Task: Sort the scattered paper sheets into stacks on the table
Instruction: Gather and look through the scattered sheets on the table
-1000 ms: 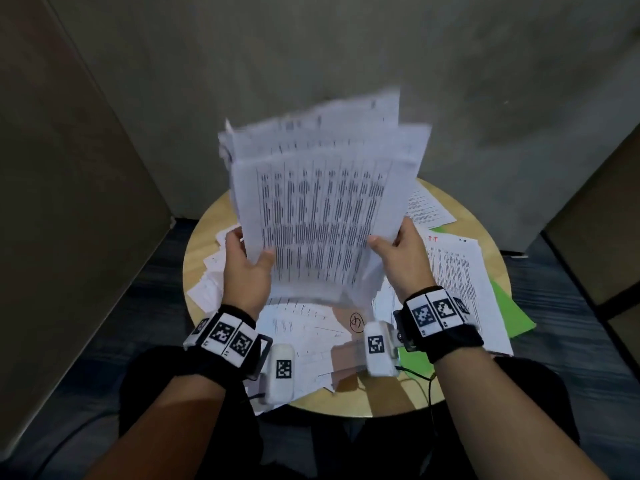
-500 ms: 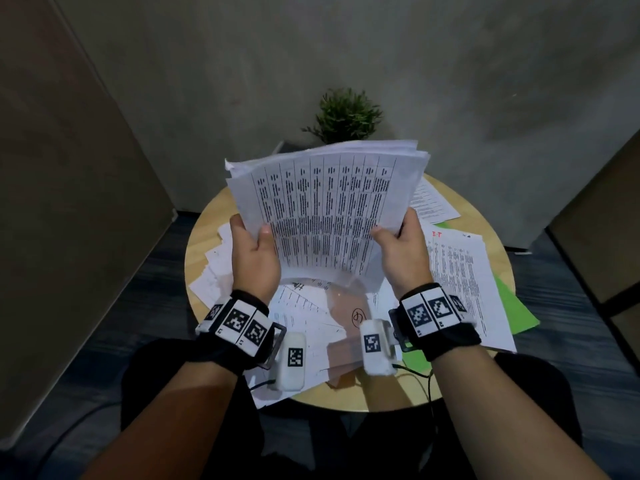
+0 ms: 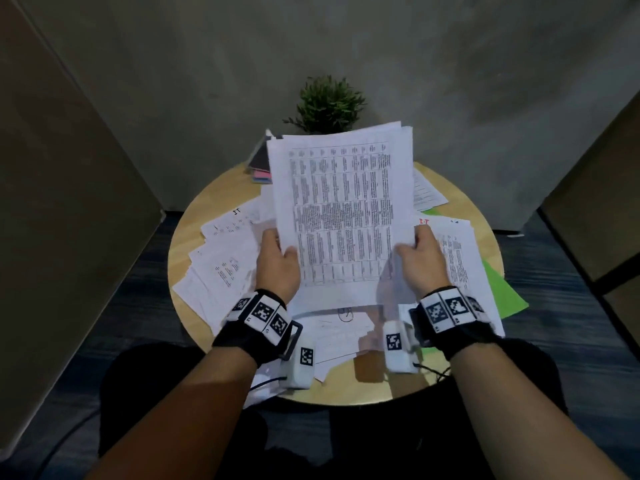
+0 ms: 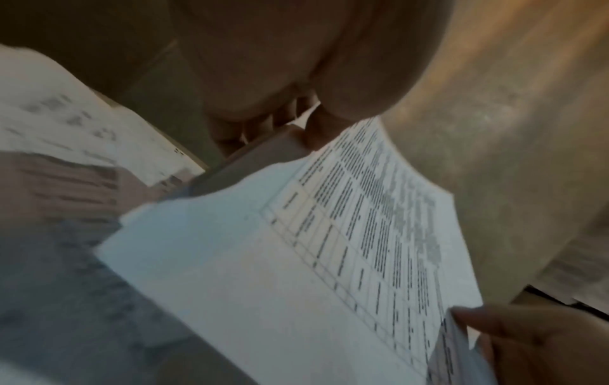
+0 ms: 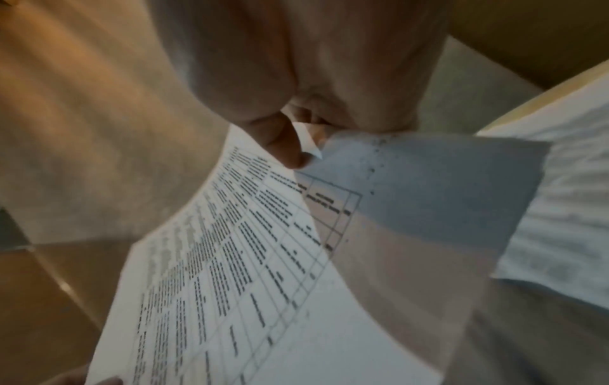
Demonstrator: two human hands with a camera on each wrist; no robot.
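I hold a bundle of white printed sheets [image 3: 341,216] above the round wooden table [image 3: 194,233], its top page a dense table of text. My left hand [image 3: 277,261] grips the bundle's lower left edge, thumb on top. My right hand [image 3: 417,261] grips the lower right edge. In the left wrist view the bundle [image 4: 329,247] runs from my left thumb [image 4: 316,130] down to the right hand's fingers [image 4: 514,330]. In the right wrist view my thumb [image 5: 283,146] pinches the sheets [image 5: 247,260]. Loose sheets [image 3: 225,268] lie fanned at the left; a stack [image 3: 464,268] lies at the right.
A small potted plant [image 3: 327,103] stands at the table's far edge beside a pile of notebooks [image 3: 259,164]. A green sheet [image 3: 502,292] sticks out under the right stack. More sheets [image 3: 341,327] lie near the front edge. Walls close in on both sides.
The bundle has come down and tipped flatter, uncovering the plant behind it. Its sheets, splayed a second ago, now lie squared together. Both hands kept their grip.
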